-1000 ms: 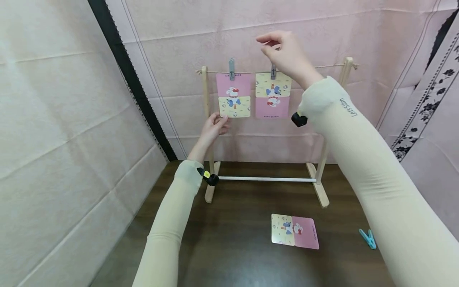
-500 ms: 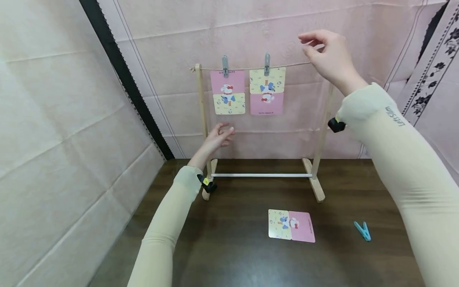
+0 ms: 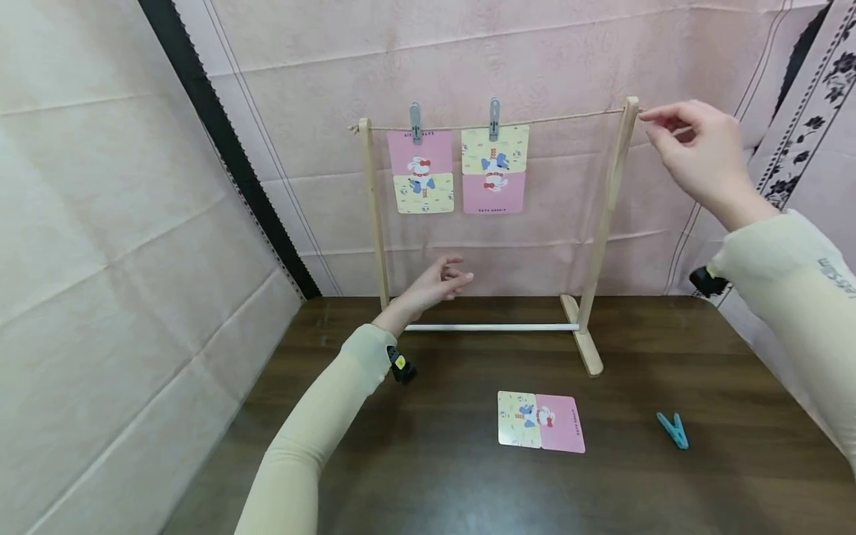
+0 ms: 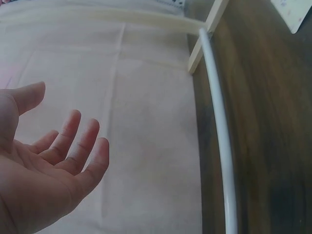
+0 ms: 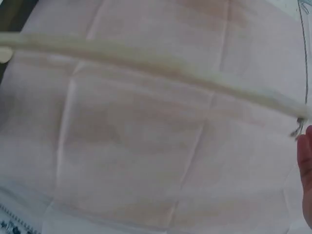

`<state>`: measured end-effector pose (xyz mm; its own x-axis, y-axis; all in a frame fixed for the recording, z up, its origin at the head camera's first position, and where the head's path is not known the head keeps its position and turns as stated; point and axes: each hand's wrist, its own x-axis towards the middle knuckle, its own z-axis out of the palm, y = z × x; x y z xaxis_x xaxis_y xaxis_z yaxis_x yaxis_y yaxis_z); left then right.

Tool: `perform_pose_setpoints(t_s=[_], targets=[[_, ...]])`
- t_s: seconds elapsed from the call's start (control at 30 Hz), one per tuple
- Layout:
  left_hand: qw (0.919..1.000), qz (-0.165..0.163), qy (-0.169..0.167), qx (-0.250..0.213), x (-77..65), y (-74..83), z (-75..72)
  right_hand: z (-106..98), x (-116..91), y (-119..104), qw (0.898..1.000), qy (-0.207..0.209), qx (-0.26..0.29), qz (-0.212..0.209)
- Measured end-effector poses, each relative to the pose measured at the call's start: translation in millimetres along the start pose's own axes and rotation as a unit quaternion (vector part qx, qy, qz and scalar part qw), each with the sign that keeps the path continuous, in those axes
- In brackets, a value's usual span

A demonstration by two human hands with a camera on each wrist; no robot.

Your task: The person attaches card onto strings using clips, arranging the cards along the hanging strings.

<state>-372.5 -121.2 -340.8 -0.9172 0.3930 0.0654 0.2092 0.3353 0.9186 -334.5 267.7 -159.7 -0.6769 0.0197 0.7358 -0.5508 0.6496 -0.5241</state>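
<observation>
My right hand is held up just right of the wooden rack's right post, fingers loosely bent, fingertips close to the knotted string end; only its edge shows in the right wrist view. My left hand hovers in front of the rack above its white crossbar, fingers relaxed and holding nothing. On the string hang two pink-and-yellow cards, a left card and a right card. A grey clothespin holds the left one; another grey clothespin holds the right one.
A third pink-and-yellow card lies flat on the dark wooden table. To its right lies a light blue clothespin. Pale cloth hangs behind and at both sides of the table.
My right hand has moved right along the string, from above the right card to beyond the right post. My left hand has left the left card's lower edge and dropped down and right.
</observation>
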Motion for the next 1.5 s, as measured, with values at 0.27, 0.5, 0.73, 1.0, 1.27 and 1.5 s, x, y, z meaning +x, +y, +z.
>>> perform_pose_setpoints(t_s=[0.27,0.5,0.73,1.0,1.27,1.5], targets=[[0.9991,0.012,-0.04,0.012,-0.5,1.5,29.1,-30.6,-40.4,25.6,0.999,-0.008,0.002,0.044],[0.9967,0.029,-0.072,0.025,-2.9,-3.5,46.9,-41.8,-74.9,55.4,0.999,-0.005,-0.017,0.049],[0.9933,0.063,-0.08,0.054,-11.8,-3.4,55.7,-40.3,-118.8,83.6,0.996,-0.037,-0.06,0.058],[0.9901,0.063,-0.086,0.091,-20.0,-12.0,71.0,-23.7,-159.5,105.0,0.99,-0.072,-0.1,0.067],[0.9911,0.045,-0.096,0.08,-28.8,-27.0,80.8,-6.7,-179.5,118.3,0.989,-0.091,-0.093,0.07],[0.9908,0.06,-0.101,0.068,-30.3,-36.1,90.8,-3.1,-206.4,127.3,0.991,-0.077,-0.073,0.085]])
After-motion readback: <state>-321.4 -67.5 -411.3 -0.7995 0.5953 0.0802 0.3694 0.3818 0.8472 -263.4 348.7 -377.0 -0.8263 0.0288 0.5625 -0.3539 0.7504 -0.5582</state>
